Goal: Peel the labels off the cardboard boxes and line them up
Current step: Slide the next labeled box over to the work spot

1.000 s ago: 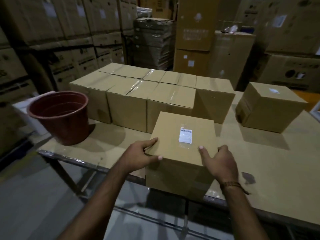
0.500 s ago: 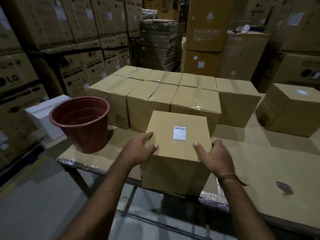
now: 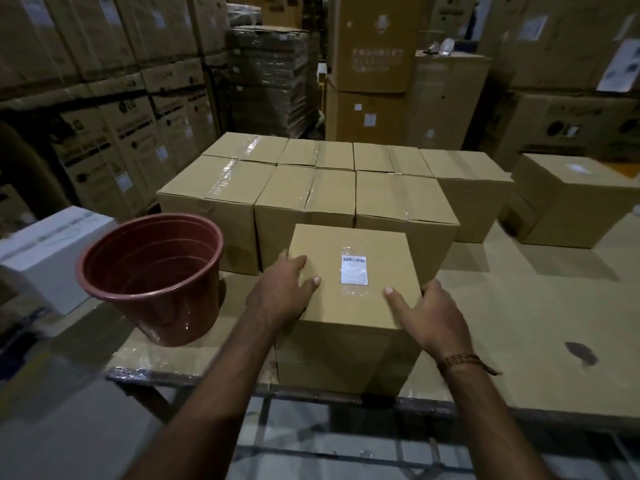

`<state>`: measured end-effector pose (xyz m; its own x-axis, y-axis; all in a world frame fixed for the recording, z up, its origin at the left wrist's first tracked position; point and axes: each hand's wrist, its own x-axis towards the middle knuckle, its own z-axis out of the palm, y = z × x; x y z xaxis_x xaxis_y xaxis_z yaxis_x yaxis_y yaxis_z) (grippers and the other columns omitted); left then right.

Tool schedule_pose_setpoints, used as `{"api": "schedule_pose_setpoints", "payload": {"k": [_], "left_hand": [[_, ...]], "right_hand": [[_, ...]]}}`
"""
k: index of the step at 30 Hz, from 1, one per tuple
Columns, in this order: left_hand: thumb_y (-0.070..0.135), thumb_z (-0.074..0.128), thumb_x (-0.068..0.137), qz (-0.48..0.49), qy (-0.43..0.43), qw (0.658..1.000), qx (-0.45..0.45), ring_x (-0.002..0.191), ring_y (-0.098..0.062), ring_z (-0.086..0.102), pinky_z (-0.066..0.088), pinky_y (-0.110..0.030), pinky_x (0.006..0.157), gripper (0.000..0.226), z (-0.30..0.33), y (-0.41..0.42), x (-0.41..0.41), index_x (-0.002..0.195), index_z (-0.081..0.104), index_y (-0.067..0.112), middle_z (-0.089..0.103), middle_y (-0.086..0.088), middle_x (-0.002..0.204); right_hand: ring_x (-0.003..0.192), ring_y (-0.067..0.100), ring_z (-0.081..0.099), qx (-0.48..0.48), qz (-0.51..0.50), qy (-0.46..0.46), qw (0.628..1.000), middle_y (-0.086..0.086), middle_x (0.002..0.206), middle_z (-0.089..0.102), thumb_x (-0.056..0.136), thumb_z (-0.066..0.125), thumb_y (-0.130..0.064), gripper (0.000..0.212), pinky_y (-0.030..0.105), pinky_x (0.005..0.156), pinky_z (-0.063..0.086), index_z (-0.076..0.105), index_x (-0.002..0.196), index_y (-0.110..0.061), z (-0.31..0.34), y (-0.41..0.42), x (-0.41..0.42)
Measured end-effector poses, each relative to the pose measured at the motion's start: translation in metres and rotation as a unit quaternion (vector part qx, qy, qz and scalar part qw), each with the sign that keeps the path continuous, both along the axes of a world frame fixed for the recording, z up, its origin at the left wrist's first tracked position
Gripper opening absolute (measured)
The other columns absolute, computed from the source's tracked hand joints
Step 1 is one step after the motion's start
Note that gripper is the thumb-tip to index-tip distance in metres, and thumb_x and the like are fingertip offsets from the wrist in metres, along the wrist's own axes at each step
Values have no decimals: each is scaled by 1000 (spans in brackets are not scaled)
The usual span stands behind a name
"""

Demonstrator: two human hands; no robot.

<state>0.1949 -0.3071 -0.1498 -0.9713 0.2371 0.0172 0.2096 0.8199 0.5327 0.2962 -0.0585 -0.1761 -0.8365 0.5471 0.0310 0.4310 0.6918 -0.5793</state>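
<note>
Since the frame one second back, the labelled box [image 3: 349, 306] has travelled further onto the desk [image 3: 519, 341], and its far edge now sits close to the front row of stacked boxes [image 3: 304, 202]; the bucket [image 3: 152, 275] appears larger and nearer in view (head shift, probably).

Left hand [image 3: 284, 289] rests over the box's upper left edge, fingers down the side, thumb flat on top. Right hand [image 3: 426, 313] holds the right edge the same way, thumb on the lid. Both clasp the box from opposite sides; judged purpose: steer and square it against the row before peeling.

The label [image 3: 353, 270] lies near the centre of the box's top face, between the two thumbs, untouched: small white rectangle, barcode print, under a glossy clear film.

Materials: plain brown corrugated card, matte, sharp corners. Row boxes sealed with shiny clear tape along the flaps, no labels visible on their tops. A separate box [image 3: 568, 199] at right, apart from the row, carries a pale label on top. Bucket is reddish-brown plastic, ribbed, tapered, standing at the desk's left end, likely for peeled scraps. Desk surface is card-covered with film wrap at the rim.
</note>
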Motion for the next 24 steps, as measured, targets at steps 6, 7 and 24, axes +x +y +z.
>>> {"api": "schedule_pose_setpoints", "payload": {"k": [6,7,24], "left_hand": [[3,43,102,-30,62,998,6,158,-23,21,38,-54,120,56,-9,20,-30,150,51,30,24,5,171],[-2,40,97,-32,65,997,3,158,-20,19,36,-53,121,64,-11,22,-34,151,51,32,26,7,171],[-4,34,101,-87,59,994,12,160,-19,16,27,-47,127,64,-12,16,-46,156,46,25,32,2,169]], "right_hand": [[118,32,55,161,7,59,985,12,129,57,96,58,-69,67,43,92,51,58,131,-12,28,-1,-24],[117,30,56,148,23,93,984,10,127,58,98,61,-62,58,42,91,52,60,132,-15,30,-2,-31],[130,20,51,162,201,71,964,-7,145,56,100,62,-32,44,38,101,48,63,144,-31,26,9,-97]]}}
